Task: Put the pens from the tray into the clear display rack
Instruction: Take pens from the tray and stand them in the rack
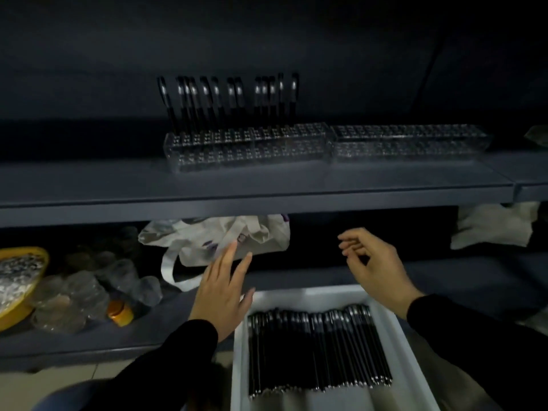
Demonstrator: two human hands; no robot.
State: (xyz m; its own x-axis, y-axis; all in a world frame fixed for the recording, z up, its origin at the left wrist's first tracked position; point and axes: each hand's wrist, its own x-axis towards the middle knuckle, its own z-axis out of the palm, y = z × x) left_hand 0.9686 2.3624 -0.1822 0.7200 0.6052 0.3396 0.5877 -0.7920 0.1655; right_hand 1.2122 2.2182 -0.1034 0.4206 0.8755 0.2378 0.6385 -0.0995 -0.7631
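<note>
Pens (317, 351) lie side by side in the white tray (394, 330), long axes running near-to-far. More pens (228, 99) stand upright at the clear display rack's (246, 151) rear-left corner. Left hand (221, 292) hovers with fingers straight and spread; right hand (373, 265) hangs loosely curled, holding nothing.

Black pens (317, 348), white tray (397, 336), grey shelf (237, 185)

At nine o'clock a yellow bowl (22, 286); beside it an orange cap (120, 312); above, a cream bag (225, 235); both sleeves (166, 363) black.
</note>
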